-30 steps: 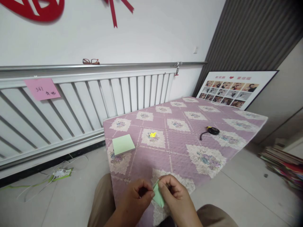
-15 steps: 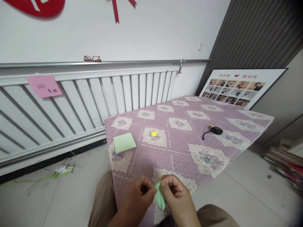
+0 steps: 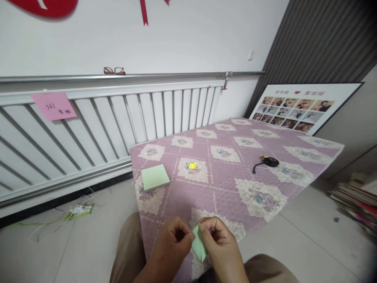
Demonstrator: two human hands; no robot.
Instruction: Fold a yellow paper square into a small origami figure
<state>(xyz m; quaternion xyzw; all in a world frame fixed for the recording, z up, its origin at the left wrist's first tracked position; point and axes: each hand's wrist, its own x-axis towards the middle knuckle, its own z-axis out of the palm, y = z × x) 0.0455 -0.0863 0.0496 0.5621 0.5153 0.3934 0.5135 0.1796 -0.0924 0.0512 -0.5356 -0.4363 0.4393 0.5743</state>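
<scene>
Between my two hands is a small piece of light green paper [image 3: 198, 244], folded into a narrow, pointed shape with layered edges. My left hand [image 3: 174, 244] pinches its upper left edge between thumb and forefinger. On the other side, my right hand [image 3: 219, 239] grips the upper right part, its thumb lying along the paper. Both hands are just above the near edge of the table, and the fingers cover part of the folds. A pad of light green square paper [image 3: 155, 177] lies on the table ahead of my left hand. Beyond the hands sits a small yellow folded paper piece [image 3: 192, 166].
A purple flowered cloth [image 3: 224, 184] covers the table. A coiled black cord-like item with a yellow part [image 3: 269, 161] lies to the right. Behind stand a white radiator [image 3: 153, 118] and a photo board [image 3: 294, 110]. A power strip [image 3: 80, 211] is on the floor at left.
The view has shifted very slightly. Both hands keep their pinch on the green paper, which has hardly moved.
</scene>
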